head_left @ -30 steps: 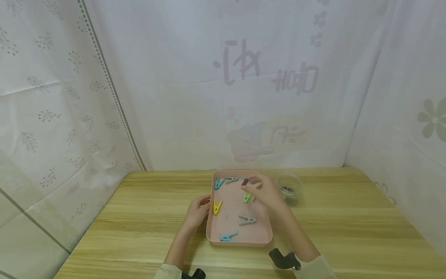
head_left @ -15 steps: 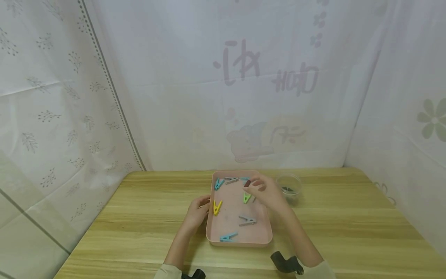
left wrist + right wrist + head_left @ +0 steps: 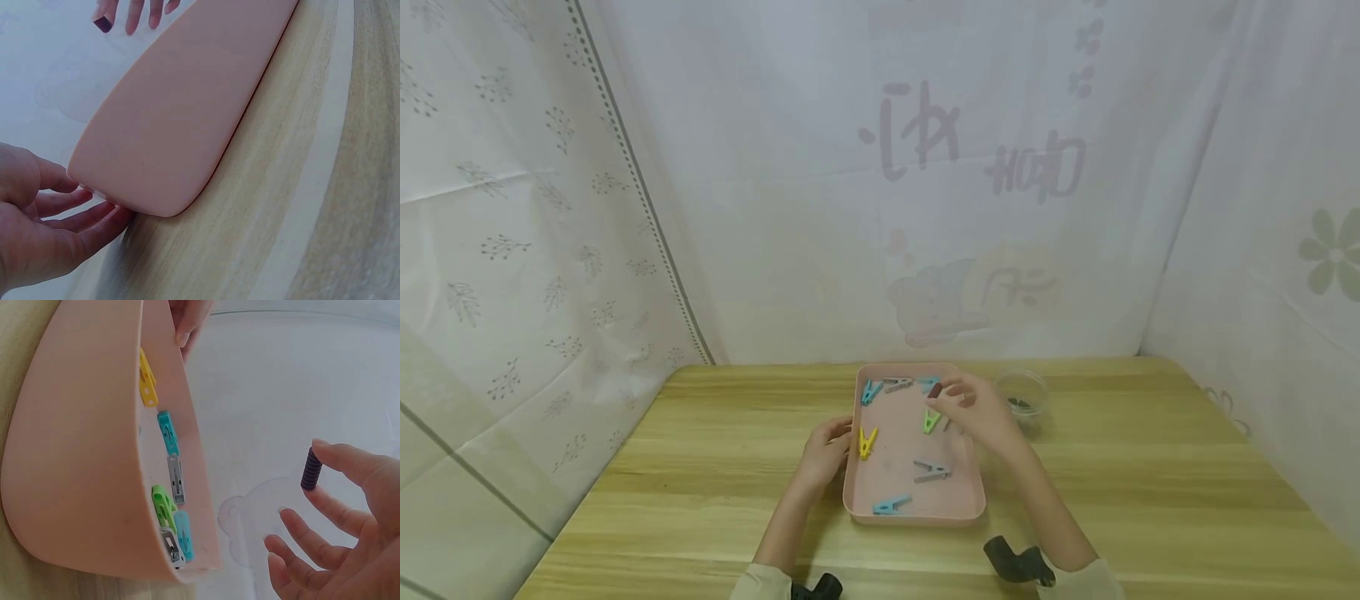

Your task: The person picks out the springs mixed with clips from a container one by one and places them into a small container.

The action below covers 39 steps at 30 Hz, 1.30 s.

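Note:
My right hand [image 3: 981, 408] pinches a small dark ribbed cylinder [image 3: 310, 470] between thumb and index finger, the other fingers spread apart. It hovers above the far right part of a pink tray [image 3: 910, 523]. Clothespins lie spread inside: a yellow clothespin [image 3: 867, 443], a green clothespin [image 3: 931, 421] below the right hand, a teal clothespin [image 3: 871, 392], and several grey or light blue ones. At the tray's left side my left hand [image 3: 824, 454] holds the wall, its thumb at the rim and its fingers [image 3: 103, 228] against the outside.
Right of the tray, close behind the right hand, stands a clear round tub [image 3: 1022, 392] with dark pieces in it. The wooden table [image 3: 1150, 467] ends at hanging white curtains [image 3: 790, 208] on the back and sides. Black wrist mounts [image 3: 1017, 562] sit on both forearms.
My right hand has shifted slightly to the right with the dark cylinder still pinched. The left hand, the tray and the clothespins stay where they were.

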### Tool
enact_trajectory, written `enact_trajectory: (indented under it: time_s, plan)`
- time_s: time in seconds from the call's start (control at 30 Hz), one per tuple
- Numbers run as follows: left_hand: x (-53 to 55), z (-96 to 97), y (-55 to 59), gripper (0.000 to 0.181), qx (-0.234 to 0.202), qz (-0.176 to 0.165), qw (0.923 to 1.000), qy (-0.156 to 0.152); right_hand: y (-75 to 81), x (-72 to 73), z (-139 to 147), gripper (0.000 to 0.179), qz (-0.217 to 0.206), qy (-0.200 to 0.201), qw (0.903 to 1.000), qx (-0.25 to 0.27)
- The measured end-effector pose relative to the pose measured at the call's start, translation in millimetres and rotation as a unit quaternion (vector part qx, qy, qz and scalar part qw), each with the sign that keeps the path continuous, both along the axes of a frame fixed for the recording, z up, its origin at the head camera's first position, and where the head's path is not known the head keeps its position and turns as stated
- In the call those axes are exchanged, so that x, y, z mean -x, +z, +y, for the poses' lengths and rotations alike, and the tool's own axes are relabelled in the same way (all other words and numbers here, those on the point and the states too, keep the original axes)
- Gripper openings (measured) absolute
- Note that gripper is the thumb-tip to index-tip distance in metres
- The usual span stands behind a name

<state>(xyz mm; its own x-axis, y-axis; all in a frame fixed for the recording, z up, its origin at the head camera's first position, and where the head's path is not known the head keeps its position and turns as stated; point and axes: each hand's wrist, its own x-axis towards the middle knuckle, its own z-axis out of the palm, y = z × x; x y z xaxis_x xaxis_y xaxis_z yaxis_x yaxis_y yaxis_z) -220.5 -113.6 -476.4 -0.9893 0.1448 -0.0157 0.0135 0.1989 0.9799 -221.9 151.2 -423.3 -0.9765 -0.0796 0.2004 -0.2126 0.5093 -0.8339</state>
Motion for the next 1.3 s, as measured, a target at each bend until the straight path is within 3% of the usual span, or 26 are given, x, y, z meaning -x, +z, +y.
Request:
enact_trajectory:
  time_s: [0.7,1.3]
  plan:
    - [5.3,-2.0,-0.9,0.041,-0.003,0.004,1.0000,-0.005,7.0,3.4,11.4,0.052,-0.022,-0.010,0.9997,-0.007]
    - [1.4,0.7,-0.9,0.042,-0.005,0.000,1.0000,-0.005,5.1,3.3,25.4,0.050,-0.025,-0.025,0.9994,0.001]
